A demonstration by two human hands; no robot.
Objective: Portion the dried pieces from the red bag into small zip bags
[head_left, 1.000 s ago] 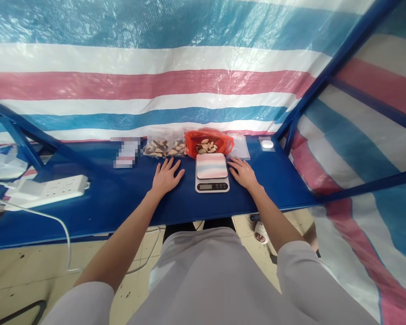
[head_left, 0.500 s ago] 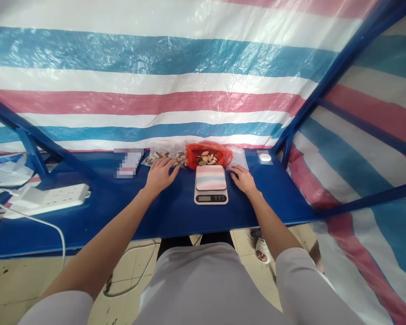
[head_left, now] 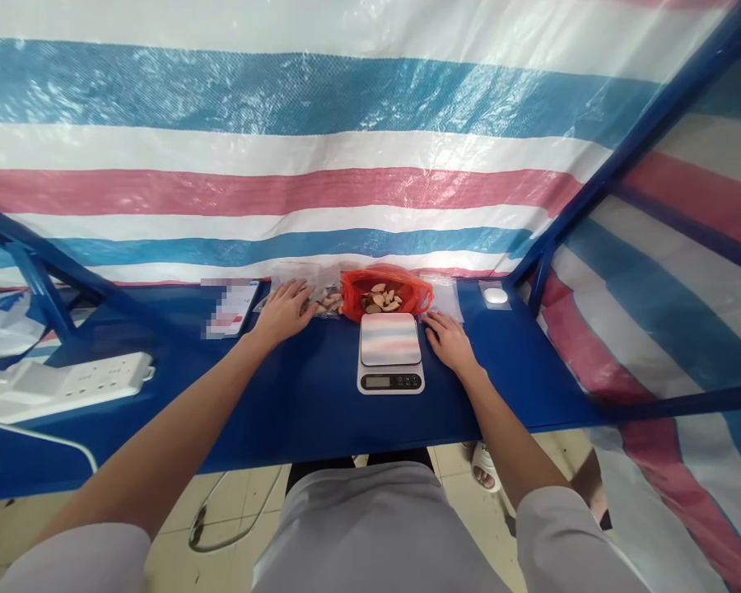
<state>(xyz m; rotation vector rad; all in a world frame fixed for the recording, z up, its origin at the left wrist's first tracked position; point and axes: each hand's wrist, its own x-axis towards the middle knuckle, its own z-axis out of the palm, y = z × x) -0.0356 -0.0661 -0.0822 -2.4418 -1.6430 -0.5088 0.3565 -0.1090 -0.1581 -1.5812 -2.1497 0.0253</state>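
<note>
My left hand (head_left: 285, 310) lies with fingers stretched over a clear plastic bag (head_left: 329, 301) of brownish dried pieces, covering part of it. My right hand (head_left: 449, 339) rests fingers apart at the front edge of a clear zip bag (head_left: 443, 295), whose contents I cannot make out. Between my hands a white digital kitchen scale (head_left: 390, 352) stands on the blue table, its display facing me and its plate bare. Directly behind the scale sits an open red plastic bag (head_left: 421, 290), with pale and brown dried slices (head_left: 383, 298) showing inside.
A partly blurred phone-like flat object (head_left: 238, 309) lies left of the bags. Farther left are a white power strip (head_left: 74, 385) and its cable. A small round white item (head_left: 496, 296) lies at the right. Blue frame bars (head_left: 547, 255) and striped sheeting (head_left: 321, 189) enclose the table (head_left: 309, 420).
The camera view has shifted slightly, so the table sits lower. My left hand has moved a little left across the clear bag, uncovering more of its right part. The right hand stays by the zip bag.
</note>
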